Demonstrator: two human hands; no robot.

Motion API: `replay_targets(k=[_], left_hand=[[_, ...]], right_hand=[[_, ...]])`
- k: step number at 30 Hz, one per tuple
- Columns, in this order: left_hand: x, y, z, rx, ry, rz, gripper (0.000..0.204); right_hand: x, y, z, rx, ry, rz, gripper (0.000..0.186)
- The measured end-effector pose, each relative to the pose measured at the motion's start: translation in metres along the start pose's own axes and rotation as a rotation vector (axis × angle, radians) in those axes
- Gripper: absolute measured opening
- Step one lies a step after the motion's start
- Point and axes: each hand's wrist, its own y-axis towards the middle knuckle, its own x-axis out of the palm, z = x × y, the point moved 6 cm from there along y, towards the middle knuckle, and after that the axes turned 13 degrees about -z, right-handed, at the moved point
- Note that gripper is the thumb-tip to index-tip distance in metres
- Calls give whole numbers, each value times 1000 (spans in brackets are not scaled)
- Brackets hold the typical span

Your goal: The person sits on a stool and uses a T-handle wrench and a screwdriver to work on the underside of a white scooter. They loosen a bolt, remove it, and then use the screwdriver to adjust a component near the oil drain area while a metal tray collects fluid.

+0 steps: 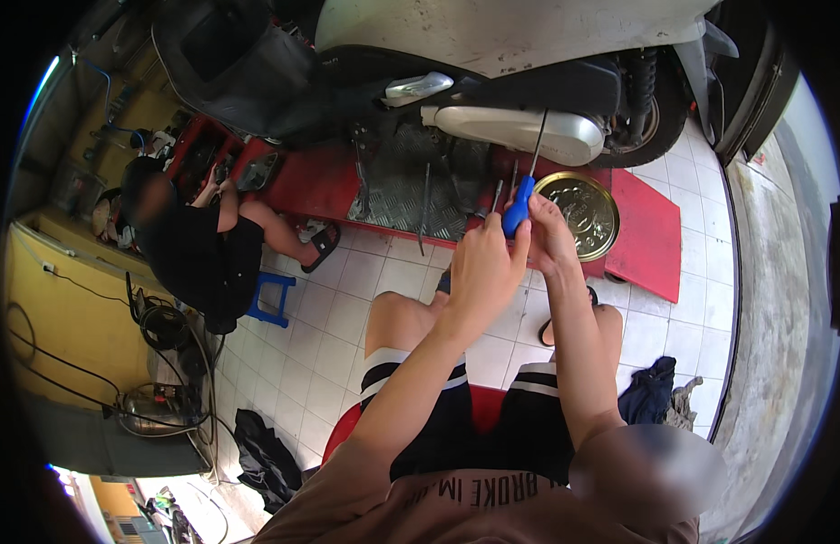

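Both of my hands are raised in front of the scooter point(529, 36), together around a screwdriver point(519, 207) with a blue handle and a long thin shaft. My left hand point(479, 267) closes round the lower end of the handle, and my right hand point(552, 238) grips its right side. The shaft points up toward the silver engine side cover point(519, 134); whether its tip touches the scooter I cannot tell. Behind my right hand lies a round gold tin tray point(594, 213) on the red lift platform point(651, 231). Slim metal tools show just beyond my left hand.
A metal rod point(425, 204) leans over the platform's edge. At the left, another person point(189, 236) in black sits by a blue stool point(274, 299), hands on a small thing. Hoses and a compressor point(155, 408) stand lower left. Dark cloths point(651, 390) lie on the tiles.
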Motion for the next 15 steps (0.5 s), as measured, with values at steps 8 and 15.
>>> replay_targets(k=[8,15], left_hand=[[60,-5,-36,-427,-1948,-294,50],[20,-6,-23,-42,-389,-34,43]], right_hand=[[19,6,4,68,131,-119,53],[-17,4,0,92,45,4,27]])
